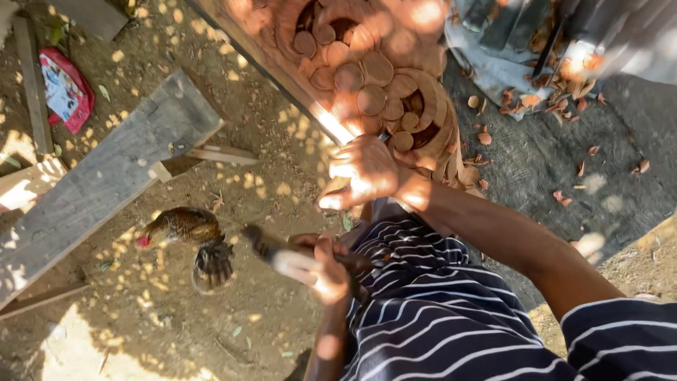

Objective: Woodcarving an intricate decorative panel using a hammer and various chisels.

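left hand (321,264) clenched the mallet (271,252), right hand (363,173) gripped a chisel at the carved panel's (367,70) edge; a glancing blow risked chipping it.

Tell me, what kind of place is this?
Probably an outdoor wood-carving spot. A carved wooden panel full of round shapes lies under one hand, wood chips are scattered about, and a chicken walks over the bare dirt ground beside a grey plank.

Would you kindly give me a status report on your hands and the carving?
Left hand shut on mallet. Right hand gripping thin tool against carved wood panel. Hen on dirt beside mallet.
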